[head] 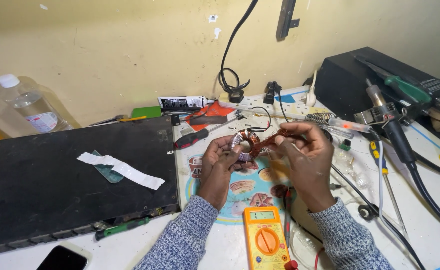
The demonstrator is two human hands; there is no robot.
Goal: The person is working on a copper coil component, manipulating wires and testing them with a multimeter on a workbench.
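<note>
The person is holding a copper-wound toroid coil (246, 142) above the round printed mat (240, 192), behind the yellow multimeter (265, 237). The left hand (219, 162) is pinching the ring between closed fingers; the right hand (307, 155) is gripping the copper wire lead (275, 140) coming off it. Pulling too hard could loosen a winding or snap the lead. Left of the multimeter a black flat case (70, 180) is crowding the bench; right of it cables (380, 200) and a soldering iron (392, 125) are lying close by.

A white workbench (220, 245) carries a black panel (70, 175) left of the hands and a yellow multimeter (266, 239) below them.
</note>
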